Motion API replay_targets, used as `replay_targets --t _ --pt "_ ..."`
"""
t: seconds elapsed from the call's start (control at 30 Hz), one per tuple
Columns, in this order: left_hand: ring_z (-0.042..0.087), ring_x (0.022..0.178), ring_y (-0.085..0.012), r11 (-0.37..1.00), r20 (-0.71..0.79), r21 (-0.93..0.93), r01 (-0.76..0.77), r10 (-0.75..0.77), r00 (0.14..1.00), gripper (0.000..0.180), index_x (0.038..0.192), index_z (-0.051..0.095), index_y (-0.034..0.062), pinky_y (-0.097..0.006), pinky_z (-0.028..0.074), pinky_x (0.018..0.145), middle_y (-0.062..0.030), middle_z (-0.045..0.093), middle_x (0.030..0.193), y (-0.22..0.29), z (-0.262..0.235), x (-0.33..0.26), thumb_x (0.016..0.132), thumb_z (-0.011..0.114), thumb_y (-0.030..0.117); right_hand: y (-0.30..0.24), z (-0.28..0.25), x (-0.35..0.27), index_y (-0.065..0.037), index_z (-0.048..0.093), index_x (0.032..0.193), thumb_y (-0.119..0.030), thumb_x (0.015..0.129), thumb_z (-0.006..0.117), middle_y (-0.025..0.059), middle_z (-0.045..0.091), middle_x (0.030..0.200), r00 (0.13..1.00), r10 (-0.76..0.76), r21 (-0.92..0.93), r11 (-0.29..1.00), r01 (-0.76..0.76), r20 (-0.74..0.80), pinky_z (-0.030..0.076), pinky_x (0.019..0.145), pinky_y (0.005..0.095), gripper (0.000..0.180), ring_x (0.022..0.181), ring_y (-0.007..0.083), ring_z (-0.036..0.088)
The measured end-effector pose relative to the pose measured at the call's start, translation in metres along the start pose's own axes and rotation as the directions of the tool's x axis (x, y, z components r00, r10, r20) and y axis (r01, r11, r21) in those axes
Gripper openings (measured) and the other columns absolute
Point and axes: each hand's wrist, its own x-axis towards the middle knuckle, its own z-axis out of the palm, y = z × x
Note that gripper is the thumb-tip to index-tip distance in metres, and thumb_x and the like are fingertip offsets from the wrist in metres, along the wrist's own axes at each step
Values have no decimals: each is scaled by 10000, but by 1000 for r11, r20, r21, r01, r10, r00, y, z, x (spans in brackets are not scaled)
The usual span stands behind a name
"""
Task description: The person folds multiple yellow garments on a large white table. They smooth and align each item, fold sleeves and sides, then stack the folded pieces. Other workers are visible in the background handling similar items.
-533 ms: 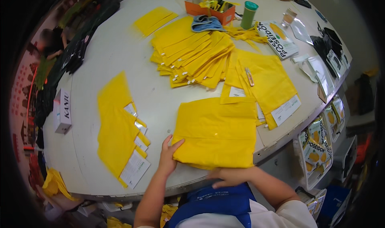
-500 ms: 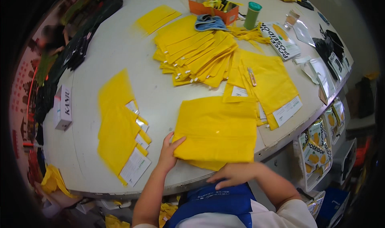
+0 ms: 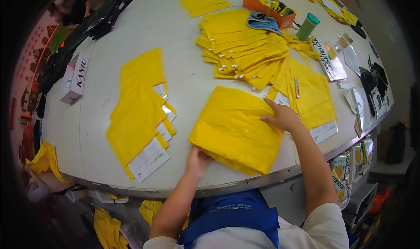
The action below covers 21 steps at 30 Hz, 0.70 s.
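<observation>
A folded yellow garment [image 3: 236, 128] lies on the white table [image 3: 188, 74] near its front edge. My left hand [image 3: 197, 158] presses on the garment's near left corner, fingers tucked at its edge. My right hand [image 3: 282, 116] rests flat on the garment's right side, fingers spread. To the left lies a row of folded yellow garments with white paper cards [image 3: 140, 117]. Behind the garment sits a fanned pile of yellow folded pieces [image 3: 243, 47].
More yellow garments with cards [image 3: 315, 95] lie at the right. At the back stand an orange box [image 3: 267, 3], a green cup [image 3: 307, 26] and a blue cloth [image 3: 262, 22]. A white carton [image 3: 74, 78] sits at the left edge. Printed packets [image 3: 330, 58] lie far right.
My right hand has moved from the table's front edge up onto the garment's right side. The left hand stays at the near left corner. The view has shifted.
</observation>
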Motion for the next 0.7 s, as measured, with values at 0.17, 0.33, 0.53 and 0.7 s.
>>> replay_targets --t 0.17,0.33,0.53,0.7 --pt "343 1326 -295 995 477 -90 -40 79 876 731 1443 242 131 -520 309 1058 -93 393 1408 -38 16 -26 880 581 451 -9 14 8 -117 382 1400 -586 792 604 236 626 1089 969 3 3 1000 -4 246 467 890 423 800 1047 366 594" --pt "365 1312 -256 972 150 225 -69 36 988 641 1454 184 175 -449 352 1051 -78 379 1411 -47 19 -32 927 547 129 2 43 15 0 421 1342 -578 754 654 259 556 1210 963 -66 199 980 13 261 429 958 385 857 1144 344 539" --pt "457 1236 -256 978 85 176 -112 98 992 595 1432 210 167 -403 411 1005 -89 422 1377 -64 12 -20 932 506 39 -12 37 14 23 448 1318 -383 719 767 181 554 1263 754 -98 596 682 -425 649 413 985 351 791 1148 273 540" --pt "481 1212 -236 934 56 335 -122 110 992 522 1386 322 87 -373 418 990 -91 480 1331 -69 3 -23 915 540 32 -24 42 5 4 463 1315 -252 709 782 136 595 1219 752 -311 742 582 -333 581 439 958 331 731 1093 246 577"
